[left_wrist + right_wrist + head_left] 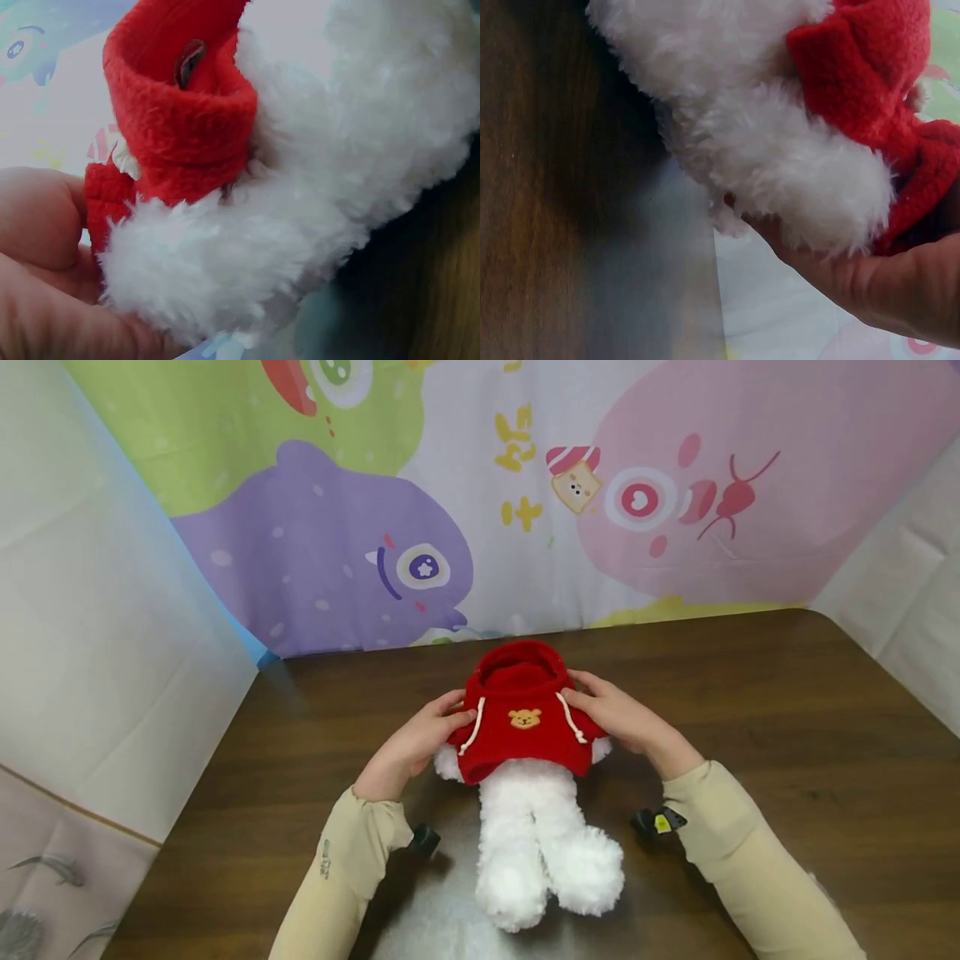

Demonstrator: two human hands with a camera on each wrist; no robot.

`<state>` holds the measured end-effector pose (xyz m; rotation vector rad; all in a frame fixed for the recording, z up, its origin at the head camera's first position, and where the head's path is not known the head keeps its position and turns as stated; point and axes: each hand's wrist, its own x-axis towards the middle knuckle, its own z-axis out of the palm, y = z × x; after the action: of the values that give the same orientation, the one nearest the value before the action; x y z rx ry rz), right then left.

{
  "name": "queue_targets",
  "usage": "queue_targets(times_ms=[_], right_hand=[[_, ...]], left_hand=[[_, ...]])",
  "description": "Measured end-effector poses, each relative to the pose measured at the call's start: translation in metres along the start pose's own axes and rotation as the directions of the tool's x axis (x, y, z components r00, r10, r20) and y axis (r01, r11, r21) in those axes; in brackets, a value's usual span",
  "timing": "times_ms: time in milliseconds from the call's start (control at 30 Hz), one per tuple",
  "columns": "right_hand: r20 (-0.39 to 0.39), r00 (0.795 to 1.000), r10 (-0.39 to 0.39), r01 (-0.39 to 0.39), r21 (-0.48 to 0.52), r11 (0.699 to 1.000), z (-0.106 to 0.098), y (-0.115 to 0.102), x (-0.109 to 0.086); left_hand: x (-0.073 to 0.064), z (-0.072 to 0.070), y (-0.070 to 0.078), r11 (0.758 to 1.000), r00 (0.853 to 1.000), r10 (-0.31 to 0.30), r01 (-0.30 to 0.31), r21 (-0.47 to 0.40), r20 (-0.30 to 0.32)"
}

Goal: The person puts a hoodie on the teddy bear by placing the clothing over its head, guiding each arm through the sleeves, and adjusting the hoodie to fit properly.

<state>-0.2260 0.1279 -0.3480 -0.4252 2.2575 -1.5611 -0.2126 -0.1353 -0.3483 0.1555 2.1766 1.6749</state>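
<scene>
A white fluffy plush toy (528, 835) wears a small red hoodie (517, 743) with white drawstrings and a bear-face patch. Its legs point toward me, and no head shows above the round hood opening. On the left, my left hand (420, 735) grips the sleeve side, thumb in front. My right hand (626, 718) holds the opposite side of the hoodie the same way. A furry arm (202, 262) sticks out of the sleeve beside the fingers in the left wrist view. The other furry arm (810, 172) lies against my right hand in the right wrist view.
The toy is over a dark brown wooden table (750, 710). Behind it hangs a cartoon-printed cloth (517, 568), with white sheeting (97, 568) at the sides. Black wrist-camera mounts (425, 841) sit under both forearms.
</scene>
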Motion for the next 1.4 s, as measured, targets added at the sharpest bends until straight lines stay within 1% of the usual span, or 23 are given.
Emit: queue_targets(times_ms=[100,167,267,367,467,567,633,733,800,867,967,1033,1100,1133,1200,1233,1267,1300,1333,1400], right_hand=[[-0.004,1.000,-0.015,0.015,0.014,1.000,0.000,0.000,-0.001],[-0.015,1.000,-0.003,0.003,0.011,1.000,-0.001,0.000,0.000],[-0.038,0.999,0.017,-0.017,-0.005,1.000,-0.002,-0.002,0.001],[-0.050,0.998,0.026,-0.027,-0.028,0.999,-0.004,-0.003,-0.001],[-0.060,0.998,0.023,-0.026,-0.061,0.998,-0.007,-0.003,-0.003],[-0.065,0.998,0.022,-0.028,-0.096,0.995,-0.010,-0.004,-0.005],[-0.069,0.997,0.033,-0.040,-0.106,0.994,-0.011,-0.005,-0.005],[-0.084,0.995,0.060,-0.071,-0.134,0.988,-0.012,-0.006,-0.004],[-0.108,0.992,0.062,-0.081,-0.180,0.980,-0.012,-0.007,-0.004],[-0.149,0.987,0.060,-0.095,-0.240,0.966,-0.013,-0.008,-0.006],[-0.225,0.974,0.013,-0.085,-0.312,0.946,-0.014,-0.011,-0.010],[-0.278,0.959,-0.055,-0.043,-0.335,0.941,-0.016,-0.013,-0.014],[-0.317,0.934,-0.164,0.038,-0.369,0.929,-0.017,-0.017,-0.018],[-0.333,0.917,-0.220,0.080,-0.388,0.918,-0.018,-0.018,-0.021],[-0.340,0.883,-0.323,0.156,-0.437,0.886,-0.019,-0.023,-0.026],[-0.331,0.874,-0.355,0.181,-0.456,0.871,-0.020,-0.025,-0.029],[-0.313,0.873,-0.375,0.199,-0.473,0.858,-0.021,-0.027,-0.031],[-0.286,0.878,-0.385,0.213,-0.486,0.847,-0.022,-0.029,-0.034],[-0.249,0.886,-0.391,0.228,-0.500,0.836,-0.023,-0.031,-0.036],[-0.161,0.910,-0.382,0.251,-0.520,0.817,-0.025,-0.035,-0.040]], left_hand=[[0.001,0.005,0.000,0.999,1.000,0.001,-0.001,-0.034,-0.026],[0.002,0.008,0.000,0.999,0.999,-0.005,0.003,-0.050,-0.035],[0.002,0.013,-0.002,0.999,0.999,-0.008,0.006,-0.050,-0.045],[0.002,0.017,-0.003,0.999,0.999,-0.004,0.002,-0.043,-0.040],[0.003,0.023,-0.004,0.999,0.999,0.008,-0.010,-0.048,-0.043],[0.004,0.028,-0.005,0.999,0.998,0.017,-0.020,-0.040,-0.057],[0.004,0.029,-0.005,0.999,0.997,0.027,-0.029,-0.031,-0.069],[0.005,0.029,-0.003,1.000,0.997,0.021,-0.022,-0.014,-0.080],[0.004,0.029,-0.002,1.000,0.996,0.015,-0.015,-0.001,-0.089],[0.003,0.029,-0.002,1.000,0.995,0.010,-0.009,0.009,-0.103],[0.002,0.028,0.000,0.999,0.991,0.024,-0.019,0.042,-0.132],[-0.001,0.026,0.002,0.998,0.989,0.032,-0.023,0.064,-0.148],[-0.004,0.022,0.006,0.994,0.986,0.048,-0.030,0.108,-0.162],[-0.006,0.020,0.008,0.991,0.984,0.062,-0.041,0.125,-0.166],[-0.012,0.013,0.014,0.983,0.977,0.101,-0.069,0.170,-0.186],[-0.015,0.009,0.017,0.974,0.971,0.133,-0.091,0.209,-0.197],[-0.019,0.005,0.020,0.963,0.963,0.169,-0.116,0.243,-0.210],[-0.022,0.001,0.023,0.951,0.954,0.207,-0.142,0.276,-0.219],[-0.026,-0.002,0.026,0.935,0.944,0.245,-0.168,0.313,-0.223],[-0.033,-0.005,0.031,0.897,0.925,0.317,-0.221,0.384,-0.210]])
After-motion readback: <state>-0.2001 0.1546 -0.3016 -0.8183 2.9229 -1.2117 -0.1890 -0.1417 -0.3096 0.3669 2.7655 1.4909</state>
